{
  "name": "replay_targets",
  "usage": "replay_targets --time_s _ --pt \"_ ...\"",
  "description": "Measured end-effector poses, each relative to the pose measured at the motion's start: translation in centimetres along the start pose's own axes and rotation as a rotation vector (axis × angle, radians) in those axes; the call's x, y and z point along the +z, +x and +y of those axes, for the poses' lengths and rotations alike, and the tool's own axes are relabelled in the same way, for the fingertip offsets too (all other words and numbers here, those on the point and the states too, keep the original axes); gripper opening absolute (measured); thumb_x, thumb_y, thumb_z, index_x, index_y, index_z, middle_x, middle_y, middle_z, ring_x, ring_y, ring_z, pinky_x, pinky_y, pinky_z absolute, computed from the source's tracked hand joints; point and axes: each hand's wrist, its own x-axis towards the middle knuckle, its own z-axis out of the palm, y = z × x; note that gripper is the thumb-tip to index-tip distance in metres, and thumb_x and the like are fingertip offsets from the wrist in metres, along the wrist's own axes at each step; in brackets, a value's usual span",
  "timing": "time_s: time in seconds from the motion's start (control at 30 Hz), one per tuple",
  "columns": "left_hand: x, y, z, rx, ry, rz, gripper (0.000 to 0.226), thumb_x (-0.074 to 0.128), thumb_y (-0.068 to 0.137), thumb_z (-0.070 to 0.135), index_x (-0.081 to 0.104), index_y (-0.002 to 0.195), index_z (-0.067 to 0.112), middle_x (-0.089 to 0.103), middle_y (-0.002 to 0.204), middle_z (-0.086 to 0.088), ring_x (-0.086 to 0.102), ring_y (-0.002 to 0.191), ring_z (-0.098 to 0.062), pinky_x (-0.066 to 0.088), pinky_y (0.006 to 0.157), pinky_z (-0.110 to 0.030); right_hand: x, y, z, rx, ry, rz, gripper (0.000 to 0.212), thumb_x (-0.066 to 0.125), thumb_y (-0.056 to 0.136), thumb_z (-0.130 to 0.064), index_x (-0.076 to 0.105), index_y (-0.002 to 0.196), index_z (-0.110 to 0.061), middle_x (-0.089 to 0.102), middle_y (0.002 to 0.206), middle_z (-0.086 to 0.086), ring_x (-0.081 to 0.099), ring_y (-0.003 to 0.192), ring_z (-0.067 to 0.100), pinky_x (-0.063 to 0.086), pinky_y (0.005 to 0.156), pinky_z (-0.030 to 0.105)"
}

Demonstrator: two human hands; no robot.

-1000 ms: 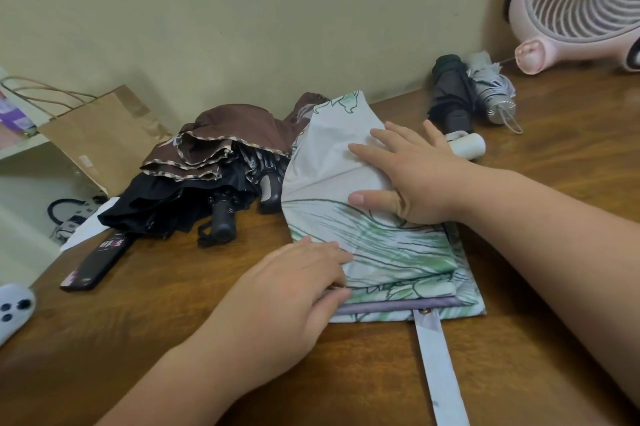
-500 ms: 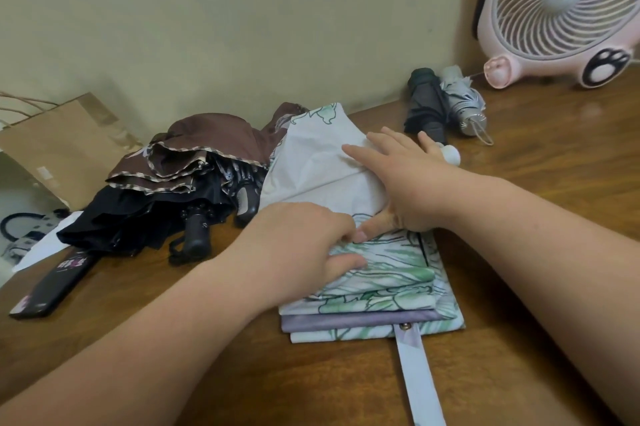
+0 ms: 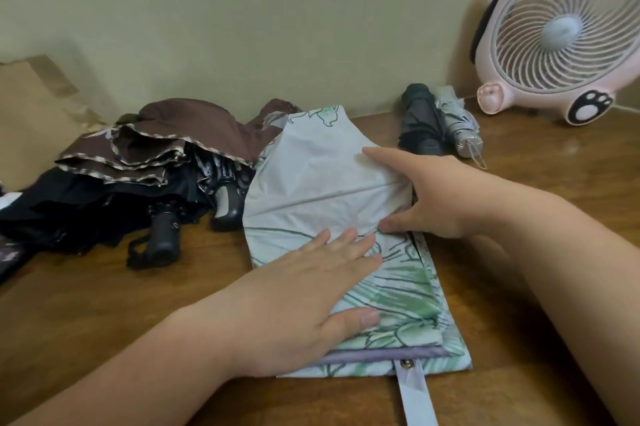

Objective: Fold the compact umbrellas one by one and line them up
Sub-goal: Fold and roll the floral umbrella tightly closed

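Note:
A white umbrella with a green leaf print (image 3: 311, 179) lies flattened on the wooden table (image 3: 104, 307), its strap (image 3: 415, 398) trailing toward me. My left hand (image 3: 304, 301) lies flat on the near folds with straight fingers. My right hand (image 3: 426, 193) presses the far right part of the canopy, fingers extended and thumb along a crease. A brown umbrella (image 3: 180, 134) and a black umbrella (image 3: 104, 203) lie unfolded in a heap at the left. Two folded umbrellas, one dark (image 3: 419, 120) and one pale patterned (image 3: 457, 124), lie side by side by the wall.
A pink desk fan (image 3: 561, 34) stands at the back right. A brown paper bag (image 3: 31, 113) leans at the far left edge. The wall runs close behind the umbrellas.
My left hand has opened flat and slid further onto the printed canopy. My right hand stays pressed on the far folds. The view has shifted left, nearer the fan.

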Motion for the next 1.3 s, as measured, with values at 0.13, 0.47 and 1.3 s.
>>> replay_targets --time_s 0.13,0.47,1.3 --pt "-0.2 -0.5 -0.8 0.023 -0.087 0.158 0.058 0.02 0.103 0.061 0.024 0.159 0.046 0.009 0.163 0.035 -0.011 0.143 0.024 -0.009 0.105 0.005 0.4 0.4 0.9 -0.014 0.064 0.033 0.103 0.084 0.075 -0.05 0.019 0.154 -0.056 0.04 0.158 -0.016 0.042 0.142 0.02 0.035 0.114 0.03" --pt "-0.2 -1.4 -6.5 -0.307 -0.091 0.653 0.064 0.075 0.087 0.049 0.047 0.144 0.045 0.035 0.145 0.019 0.023 0.142 -0.007 0.019 0.123 -0.036 0.4 0.8 1.7 -0.008 0.152 0.02 0.108 0.085 0.076 -0.042 0.014 0.154 -0.059 0.034 0.155 -0.027 0.037 0.14 0.002 0.029 0.108 0.02" --pt "-0.2 0.2 -6.7 -0.477 -0.166 0.923 0.087 0.077 0.064 0.073 0.052 0.136 0.031 0.033 0.147 0.005 0.026 0.135 -0.015 0.02 0.112 -0.034 0.9 0.9 1.2 0.067 0.245 0.053 0.123 0.091 0.072 -0.037 0.002 0.154 -0.06 0.044 0.155 -0.015 0.041 0.142 0.007 0.035 0.108 0.023"
